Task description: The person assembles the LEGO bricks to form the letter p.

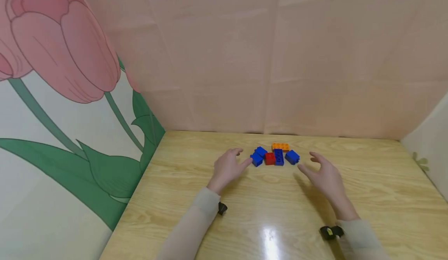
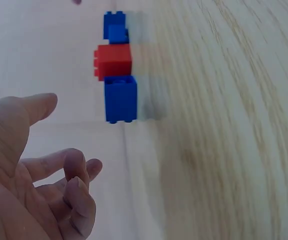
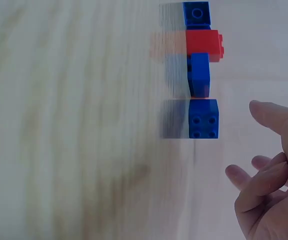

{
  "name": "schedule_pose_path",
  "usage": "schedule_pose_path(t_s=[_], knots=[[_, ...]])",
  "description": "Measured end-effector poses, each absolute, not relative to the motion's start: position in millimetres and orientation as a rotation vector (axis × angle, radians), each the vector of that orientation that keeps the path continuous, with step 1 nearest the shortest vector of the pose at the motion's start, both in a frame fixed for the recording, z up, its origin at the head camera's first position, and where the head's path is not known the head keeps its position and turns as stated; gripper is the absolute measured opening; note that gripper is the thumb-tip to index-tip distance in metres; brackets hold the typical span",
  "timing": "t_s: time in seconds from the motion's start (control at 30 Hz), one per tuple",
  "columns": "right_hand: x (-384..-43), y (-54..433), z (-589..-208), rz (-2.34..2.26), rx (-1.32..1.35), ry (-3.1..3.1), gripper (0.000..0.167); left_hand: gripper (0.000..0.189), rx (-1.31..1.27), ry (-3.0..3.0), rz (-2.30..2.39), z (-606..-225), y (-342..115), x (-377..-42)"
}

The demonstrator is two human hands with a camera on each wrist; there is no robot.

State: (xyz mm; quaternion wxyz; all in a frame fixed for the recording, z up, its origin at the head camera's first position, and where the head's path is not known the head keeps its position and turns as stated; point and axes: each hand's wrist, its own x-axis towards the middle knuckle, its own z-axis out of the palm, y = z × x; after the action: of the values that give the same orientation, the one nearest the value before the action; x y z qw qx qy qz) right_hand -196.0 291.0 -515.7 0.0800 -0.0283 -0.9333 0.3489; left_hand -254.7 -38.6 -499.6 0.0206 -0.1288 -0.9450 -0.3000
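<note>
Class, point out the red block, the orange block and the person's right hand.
Red block [image 2: 115, 61]: left wrist view, on its smooth face.
Orange block [image 1: 280, 147]: head view, on its studded face.
Right hand [image 1: 326, 177]: head view, on the middle of the hand.

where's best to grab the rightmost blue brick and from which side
Probably by its near and far faces, coming from the right: the rightmost blue brick lies with its studs turned right, and nothing stands between it and the right hand.

From here I see a shiny wood-grain table [image 1: 395, 182], glare [image 1: 270, 241] up front, wrinkly pinkish sheet [image 1: 217, 57] behind, giant cartoon tulips [image 1: 59, 53] off left.
</note>
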Motion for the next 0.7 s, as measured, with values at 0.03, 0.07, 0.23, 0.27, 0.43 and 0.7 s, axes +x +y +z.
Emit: schedule_pose_path(t_s=[0.03, 0.07, 0.23, 0.27, 0.43, 0.7], knots=[[-197, 291, -516, 1.051, -0.090, -2.791, 0.086, 0.061, -0.394, -2.937, -0.937, -501, -37, -257], [-199, 290, -517, 1.059, -0.095, -2.791, 0.085, 0.061, -0.385, -2.944, -0.948, -501, -36, -258], [-207, 289, -520, 1.077, -0.112, -2.793, 0.082, 0.059, -0.345, -2.983, -0.997, -508, -29, -268], [-209, 288, -520, 1.089, -0.117, -2.797, 0.082, 0.059, -0.336, -2.989, -1.008, -510, -28, -269], [-215, 288, -520, 1.126, -0.128, -2.840, 0.080, 0.056, -0.301, -3.008, -1.076, -514, -22, -275], [-226, 286, -524, 1.156, -0.149, -2.865, 0.081, 0.052, -0.265, -3.048, -1.079, -523, -12, -283]])
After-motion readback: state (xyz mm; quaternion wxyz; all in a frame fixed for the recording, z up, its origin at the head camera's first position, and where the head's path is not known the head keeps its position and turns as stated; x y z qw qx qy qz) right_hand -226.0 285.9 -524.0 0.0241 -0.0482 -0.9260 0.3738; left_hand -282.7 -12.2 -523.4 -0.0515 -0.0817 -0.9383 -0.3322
